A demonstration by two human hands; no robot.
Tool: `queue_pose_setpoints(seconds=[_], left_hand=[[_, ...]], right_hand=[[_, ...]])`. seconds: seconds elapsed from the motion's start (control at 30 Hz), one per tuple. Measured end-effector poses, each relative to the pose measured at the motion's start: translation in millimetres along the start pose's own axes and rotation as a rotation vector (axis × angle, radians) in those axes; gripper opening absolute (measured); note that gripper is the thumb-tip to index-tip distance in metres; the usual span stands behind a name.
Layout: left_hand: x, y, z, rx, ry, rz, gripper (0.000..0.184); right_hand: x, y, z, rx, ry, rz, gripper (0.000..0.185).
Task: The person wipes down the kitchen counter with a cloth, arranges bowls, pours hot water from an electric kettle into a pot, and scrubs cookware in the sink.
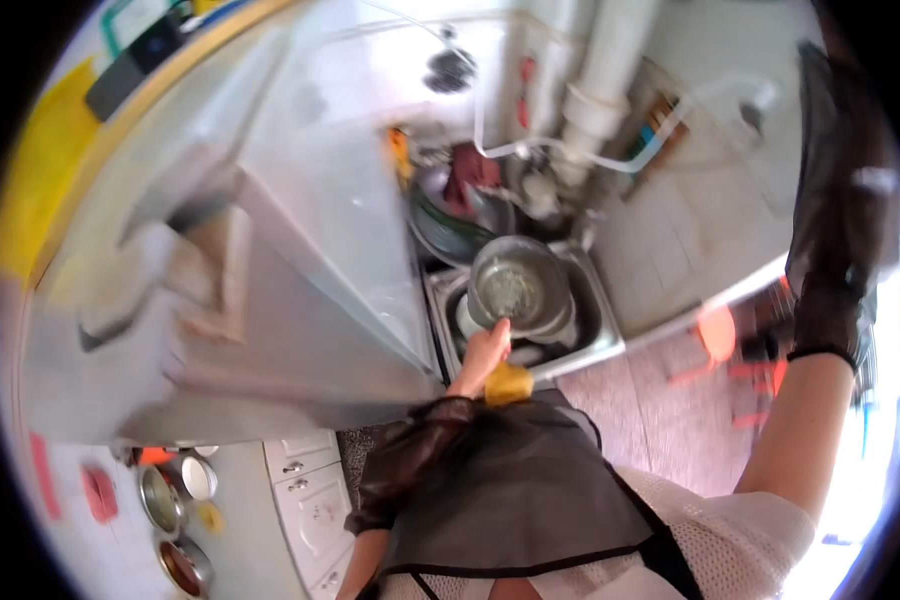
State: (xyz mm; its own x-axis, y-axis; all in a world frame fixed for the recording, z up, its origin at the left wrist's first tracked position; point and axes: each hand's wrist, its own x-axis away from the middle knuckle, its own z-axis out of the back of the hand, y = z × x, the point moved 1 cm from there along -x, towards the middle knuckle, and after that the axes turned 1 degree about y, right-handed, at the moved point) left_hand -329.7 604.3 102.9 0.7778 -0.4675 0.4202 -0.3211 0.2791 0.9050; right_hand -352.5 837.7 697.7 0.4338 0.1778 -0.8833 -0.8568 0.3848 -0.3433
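Observation:
My left hand (484,354) is closed on the near rim of a round metal bowl (520,283) with water or something pale in its bottom. The bowl is over a metal sink (602,318), where other dishes show below it. A yellow cloth or sponge (509,384) is at the sink's front edge, just right of my left wrist. My right arm, in a dark sleeve cover, reaches up along the right side; the right hand is out of sight at the dark edge of the view.
Behind the sink stands a metal basin (431,237) with a dark red cloth (470,176). White pipes (598,105) rise behind it. A large grey appliance (300,330) borders the left. Orange stools (715,335) stand at right; bowls and pots (162,500) are at lower left.

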Motion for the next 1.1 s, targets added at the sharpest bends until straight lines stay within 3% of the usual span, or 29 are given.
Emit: queue_pose_setpoints(seconds=[0.07,0.13,0.23,0.27,0.4,0.47,0.6,0.67,0.8,1.0,1.1], left_hand=[[16,-6,-8,0.053,-0.070,-0.053,0.060],[18,-25,-14,-0.111,-0.196,-0.048,0.059],[34,-43,-32,-0.126,-0.338,-0.076,0.061],[39,-53,-38,-0.144,-0.402,-0.085,0.061],[63,-91,-74,-0.267,-0.506,-0.063,0.059],[73,-115,-92,-0.313,-0.554,-0.064,0.058],[108,-130,-121,-0.471,-0.625,-0.174,0.056],[128,-131,-140,-0.514,-0.676,-0.133,0.055],[168,-160,-182,-0.541,-0.759,-0.134,0.055],[228,-203,-237,-0.651,-0.887,-0.128,0.057],[255,-225,-259,-0.697,-0.953,-0.070,0.058]], right_hand=[[70,-44,34,0.203,0.028,-0.075,0.024],[140,-95,49,0.411,0.035,-0.133,0.024],[277,-163,21,0.746,0.354,-0.920,0.021],[295,-178,-21,0.916,0.421,-1.092,0.020],[396,-218,-69,0.910,0.368,-1.418,0.015],[450,-240,-69,0.962,0.212,-1.425,0.019],[510,-283,-82,0.991,0.121,-1.588,0.019],[538,-306,-81,1.028,0.044,-1.639,0.018],[598,-357,-80,1.014,0.075,-1.769,0.018],[654,-431,-79,1.045,0.138,-1.749,0.020],[685,-465,-79,1.092,0.059,-1.814,0.020]])
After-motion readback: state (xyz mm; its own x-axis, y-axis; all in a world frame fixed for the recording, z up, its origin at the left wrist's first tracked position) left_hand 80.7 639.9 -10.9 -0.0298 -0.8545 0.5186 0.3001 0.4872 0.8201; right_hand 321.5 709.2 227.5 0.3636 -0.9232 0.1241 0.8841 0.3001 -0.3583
